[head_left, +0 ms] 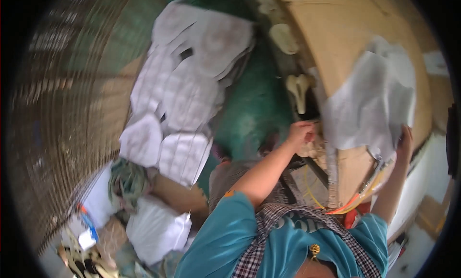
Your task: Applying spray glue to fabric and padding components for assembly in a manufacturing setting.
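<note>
A limp grey sheet [372, 102], like cloth or thin leather, lies on the cardboard-covered table at the right. My right hand [406, 139] is at its lower right corner, with the fingers bent over the edge. At the table's left edge is my left hand [302, 134], its fingers curled in; whatever they may hold is hidden. Just above it lies a pale, bone-shaped piece [300, 91] on a narrow ledge. Between my hands, below the sheet, a slim metal-tipped tool [375, 163] rests near a yellow and orange hose [350, 203].
Several white padded pieces [192, 81] lie in a long stack at the left. Below them are a crumpled green cloth [127, 182], a cardboard box [175, 194] and a white plastic bag [156, 227]. Another pale piece [284, 39] sits farther up the ledge.
</note>
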Tool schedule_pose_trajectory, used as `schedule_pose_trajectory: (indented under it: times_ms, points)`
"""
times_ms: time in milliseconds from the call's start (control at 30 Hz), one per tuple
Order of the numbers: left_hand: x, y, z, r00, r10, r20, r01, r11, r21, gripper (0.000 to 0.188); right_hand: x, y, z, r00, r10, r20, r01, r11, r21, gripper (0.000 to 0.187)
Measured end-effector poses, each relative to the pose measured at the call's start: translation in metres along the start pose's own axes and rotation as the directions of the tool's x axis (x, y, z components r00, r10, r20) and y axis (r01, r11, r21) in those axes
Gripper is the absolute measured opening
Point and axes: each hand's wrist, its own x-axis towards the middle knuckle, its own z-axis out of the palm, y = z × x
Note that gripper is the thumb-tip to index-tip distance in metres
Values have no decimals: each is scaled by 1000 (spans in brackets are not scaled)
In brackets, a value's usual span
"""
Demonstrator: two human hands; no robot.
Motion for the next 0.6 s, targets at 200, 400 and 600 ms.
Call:
schedule_pose_trajectory:
  times_ms: [200,400,600]
  points:
    - [-25,-14,-60,967,-254,-2,254,967,-16,35,-133,-98,223,968,22,249,-112,930,351,24]
    - [-97,23,-85,963,-168,209,264,731,-629,86,-243,-109,376,921,-181,346,-48,828,559,34]
    - [-147,53,-168,962,-189,-199,-45,607,-793,74,-307,-94,474,854,-93,512,-270,763,588,32]
